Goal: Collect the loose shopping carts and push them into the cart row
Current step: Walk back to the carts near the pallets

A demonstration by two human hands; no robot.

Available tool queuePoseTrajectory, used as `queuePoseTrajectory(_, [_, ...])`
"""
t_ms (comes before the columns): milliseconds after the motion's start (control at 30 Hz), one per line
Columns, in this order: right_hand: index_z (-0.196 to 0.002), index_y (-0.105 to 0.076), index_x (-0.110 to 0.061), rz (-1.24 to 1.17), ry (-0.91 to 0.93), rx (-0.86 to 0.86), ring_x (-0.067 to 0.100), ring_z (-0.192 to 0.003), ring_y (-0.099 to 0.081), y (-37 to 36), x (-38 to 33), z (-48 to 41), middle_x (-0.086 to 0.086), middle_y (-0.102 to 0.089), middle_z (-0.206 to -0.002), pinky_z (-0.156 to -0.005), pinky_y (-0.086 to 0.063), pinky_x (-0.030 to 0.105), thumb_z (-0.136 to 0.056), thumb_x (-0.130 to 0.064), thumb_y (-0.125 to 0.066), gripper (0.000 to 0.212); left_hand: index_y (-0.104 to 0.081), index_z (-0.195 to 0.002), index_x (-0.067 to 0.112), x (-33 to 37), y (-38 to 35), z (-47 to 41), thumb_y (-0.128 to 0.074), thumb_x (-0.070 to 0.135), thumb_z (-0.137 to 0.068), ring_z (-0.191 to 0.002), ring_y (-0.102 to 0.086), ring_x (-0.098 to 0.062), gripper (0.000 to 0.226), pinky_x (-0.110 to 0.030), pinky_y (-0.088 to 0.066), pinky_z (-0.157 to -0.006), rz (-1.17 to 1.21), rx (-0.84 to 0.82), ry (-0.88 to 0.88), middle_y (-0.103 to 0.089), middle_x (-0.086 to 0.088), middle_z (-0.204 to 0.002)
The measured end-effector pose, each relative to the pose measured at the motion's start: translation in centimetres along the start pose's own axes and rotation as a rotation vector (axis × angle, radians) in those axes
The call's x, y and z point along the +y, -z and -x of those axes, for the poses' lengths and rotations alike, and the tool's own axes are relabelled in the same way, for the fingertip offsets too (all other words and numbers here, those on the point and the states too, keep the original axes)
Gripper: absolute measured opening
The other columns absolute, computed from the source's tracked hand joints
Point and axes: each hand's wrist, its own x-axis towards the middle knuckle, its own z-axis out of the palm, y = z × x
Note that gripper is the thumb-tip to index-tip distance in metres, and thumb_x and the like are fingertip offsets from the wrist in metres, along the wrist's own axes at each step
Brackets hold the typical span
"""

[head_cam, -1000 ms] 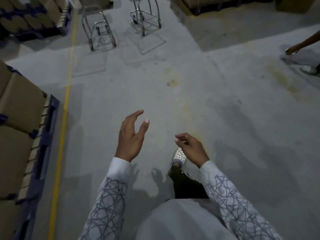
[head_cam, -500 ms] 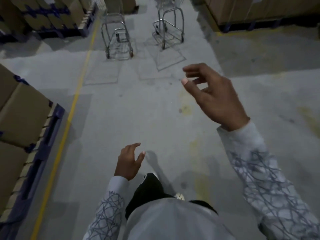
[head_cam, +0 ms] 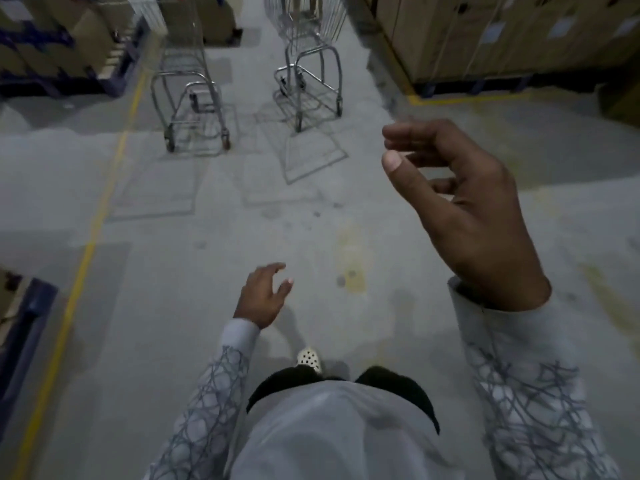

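A grey concrete floor filled most of the view, stained in patches and crossed on the left by a yellow line running away from the camera. A tall stack of cardboard boxes stood along the upper right on dark pallets, and a lower stack of boxes sat at the upper left on blue pallets. The corner of another blue pallet showed at the left edge. Ahead, near the top of the view, two loose shopping carts stood on the floor, apart from each other and well apart from both hands. The left cart was just right of the yellow line. The right cart stood near the middle of the aisle, its wire basket cut off by the top of the frame. No cart row could be made out. The person's pale shirt filled the bottom centre, with a patterned right sleeve and a patterned left sleeve reaching forward. The right hand was raised high and close to the camera, its fingers loosely curled toward the thumb and holding nothing. The left hand hung lower and farther off, fingers relaxed and slightly spread, also empty. Below it, the tip of a white perforated shoe rested on the floor.
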Motion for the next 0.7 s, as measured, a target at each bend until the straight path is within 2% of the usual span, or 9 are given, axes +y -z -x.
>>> queuePoseTrajectory(133, [-0.118,-0.066,-0.026,-0.017,-0.070,0.029,0.004,-0.103,-0.065,-1.1,4.9,-8.8,-0.014,-0.069,-0.112,-0.077,-0.054,0.024,-0.100,-0.037,-0.061,0.022,-0.056,-0.132,0.024,7.3,6.5,-11.1,-0.046,0.061,-0.091,-0.119,-0.054,-0.023,0.056,-0.046,-0.043,-0.104,0.025,0.078,-0.125,-0.060,0.000,-0.126])
queuePoseTrajectory(233, [-0.112,-0.069,-0.026,-0.060,-0.161,0.039,0.000,-0.095,-0.065,-3.6,11.3,-14.5,-0.014,-0.070,-0.104,-0.070,-0.050,0.018,-0.099,-0.033,-0.063,0.016,-0.059,-0.131,0.020,11.9,10.1,-18.3,-0.055,0.047,-0.095,-0.117,-0.056,-0.019,0.045,-0.042,-0.045,-0.103,0.059,0.169,-0.256,-0.061,0.000,-0.124])
queuePoseTrajectory(300, [-0.110,-0.069,-0.026,-0.049,-0.217,0.006,0.000,-0.091,-0.065,-5.9,16.7,-18.2,-0.014,-0.071,-0.102,-0.066,-0.049,0.019,-0.098,-0.032,-0.064,0.015,-0.060,-0.131,0.017,14.1,11.7,-22.8,-0.059,0.041,-0.097,-0.114,-0.057,-0.018,0.042,-0.042,-0.048,-0.099,0.063,0.239,-0.328,-0.061,-0.001,-0.124])
queuePoseTrajectory(400, [-0.109,-0.070,-0.025,-0.001,-0.283,-0.117,0.000,-0.086,-0.064,-9.2,25.7,-23.1,-0.013,-0.070,-0.097,-0.072,-0.048,0.020,-0.097,-0.031,-0.065,0.014,-0.059,-0.133,0.017,16.9,13.7,-29.6,-0.060,0.038,-0.099,-0.115,-0.057,-0.014,0.040,-0.040,-0.049,-0.095,0.075,0.312,-0.388,-0.060,0.001,-0.125])
queuePoseTrajectory(533, [-0.105,-0.069,-0.030,0.030,-0.385,-0.321,0.003,-0.084,-0.066,-12.9,37.7,-30.3,-0.014,-0.070,-0.094,-0.084,-0.055,0.030,-0.095,-0.032,-0.067,0.011,-0.058,-0.134,0.015,20.9,15.4,-38.4,-0.061,0.035,-0.099,-0.115,-0.058,-0.013,0.040,-0.036,-0.050,-0.094,0.072,0.371,-0.460,-0.060,0.002,-0.126])
queuePoseTrajectory(700, [-0.102,-0.065,-0.039,0.136,-0.511,-0.603,0.007,-0.089,-0.066,-14.2,47.8,-40.8,-0.014,-0.070,-0.097,-0.090,-0.053,0.035,-0.095,-0.037,-0.064,0.008,-0.057,-0.136,0.016,25.8,17.4,-48.3,-0.059,0.033,-0.099,-0.118,-0.058,-0.014,0.040,-0.040,-0.051,-0.092,0.110,0.429,-0.454,-0.058,0.005,-0.131])
